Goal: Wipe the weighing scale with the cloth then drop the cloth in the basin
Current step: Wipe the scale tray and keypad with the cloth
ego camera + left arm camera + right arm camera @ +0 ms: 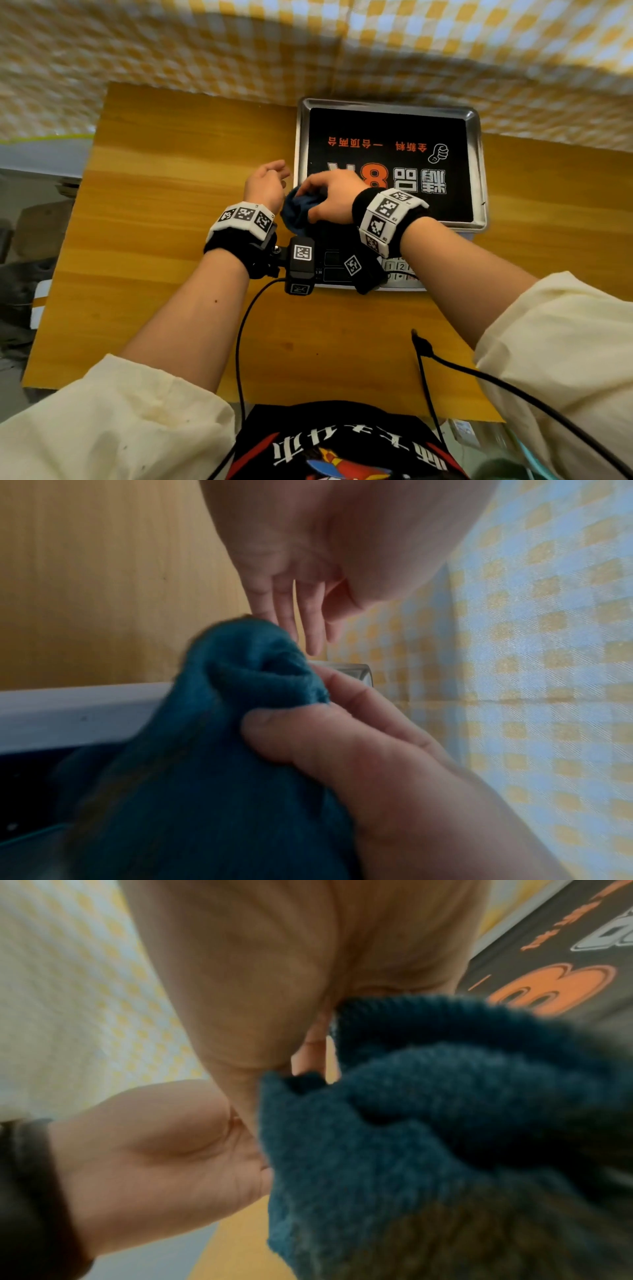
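Teal cloth [297,210] bunches in the right hand's [334,198] pinch over the scale's [476,164] edge; left hand [263,186] loose, holding nothing.

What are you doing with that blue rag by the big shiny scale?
A person stands at a wooden table with a weighing scale on it. The right hand pinches a dark blue cloth at the scale's near left corner. The left hand is right beside it with fingers loose, holding nothing. No basin is in view, so the cloth has not been dropped yet.
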